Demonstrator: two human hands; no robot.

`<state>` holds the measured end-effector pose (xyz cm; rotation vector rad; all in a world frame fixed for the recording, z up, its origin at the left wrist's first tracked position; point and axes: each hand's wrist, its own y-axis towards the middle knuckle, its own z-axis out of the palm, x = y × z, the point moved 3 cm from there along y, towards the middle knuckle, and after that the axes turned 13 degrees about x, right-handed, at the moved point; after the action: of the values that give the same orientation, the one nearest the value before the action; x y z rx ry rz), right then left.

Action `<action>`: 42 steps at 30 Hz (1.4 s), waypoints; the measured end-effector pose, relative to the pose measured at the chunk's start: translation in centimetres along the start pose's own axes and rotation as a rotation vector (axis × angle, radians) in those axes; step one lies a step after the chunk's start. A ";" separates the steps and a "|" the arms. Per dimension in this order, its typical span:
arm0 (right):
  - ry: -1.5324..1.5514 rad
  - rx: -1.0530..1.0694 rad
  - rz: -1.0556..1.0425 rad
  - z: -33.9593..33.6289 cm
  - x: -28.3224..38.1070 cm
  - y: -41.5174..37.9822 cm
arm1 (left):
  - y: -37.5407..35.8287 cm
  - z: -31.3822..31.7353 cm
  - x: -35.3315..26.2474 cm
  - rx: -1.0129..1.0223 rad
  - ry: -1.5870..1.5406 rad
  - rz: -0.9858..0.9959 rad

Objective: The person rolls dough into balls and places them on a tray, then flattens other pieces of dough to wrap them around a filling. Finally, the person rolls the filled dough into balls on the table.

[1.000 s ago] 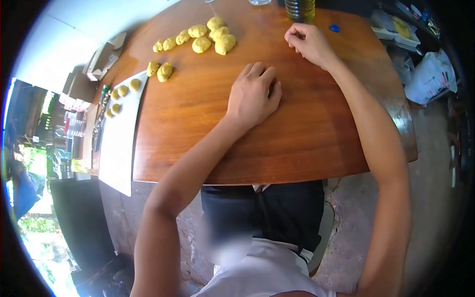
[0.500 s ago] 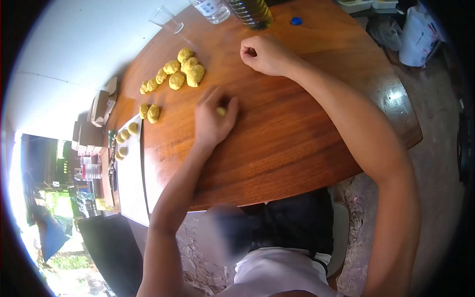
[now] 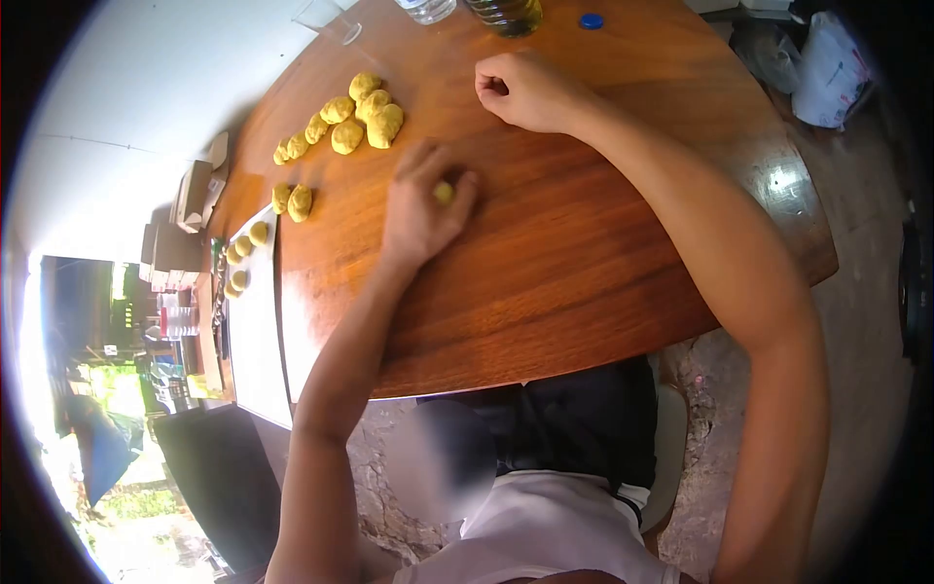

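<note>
My left hand (image 3: 425,206) is cupped low over the wooden table (image 3: 545,263), its fingers curled round a small yellow dough ball (image 3: 444,193) that shows between thumb and fingers. My right hand (image 3: 525,92) rests on the tabletop in a loose fist; through the gap in its curled fingers I see nothing held. Beyond my left hand lie several rough yellow dough lumps (image 3: 346,136), and two more lumps (image 3: 300,203) sit apart, nearer the table's left side. Several smoother balls (image 3: 243,245) stand on a white board (image 3: 258,331) at the left.
At the far edge stand a clear glass (image 3: 336,24), a clear bottle (image 3: 426,8) and a ridged bottle of yellowish liquid (image 3: 508,14). A blue cap (image 3: 591,20) lies nearby. Brown boxes (image 3: 175,255) are at the left, and a white bag (image 3: 829,73) is beyond the table's right side.
My left hand has shifted slightly with the dough ball under its fingers, a little more of which shows now. My right hand stays in its fist. The whole view has tilted slightly.
</note>
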<state>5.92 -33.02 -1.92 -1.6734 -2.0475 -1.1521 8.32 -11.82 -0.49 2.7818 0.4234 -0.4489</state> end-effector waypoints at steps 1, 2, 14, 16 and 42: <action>-0.004 0.005 0.001 0.0 0.1 0.0 | -0.5 -0.2 -1.0 -0.004 -0.005 -0.001; -0.007 -0.001 -0.014 -0.1 0.1 0.0 | -1.6 -0.4 -2.7 0.056 0.024 0.010; -0.069 -0.018 -0.013 0.5 -0.3 0.2 | -0.9 -0.7 -0.8 0.085 -0.032 0.136; -0.050 -0.020 -0.012 0.4 -0.1 0.3 | -1.3 -0.8 -2.9 0.176 -0.022 0.187; -0.099 0.033 0.028 0.4 0.5 0.3 | -3.1 -1.3 -1.1 0.056 0.109 -0.082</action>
<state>6.12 -32.38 -1.74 -1.7705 -2.0827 -1.0399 6.64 -8.78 0.35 2.8604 0.5600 -0.3332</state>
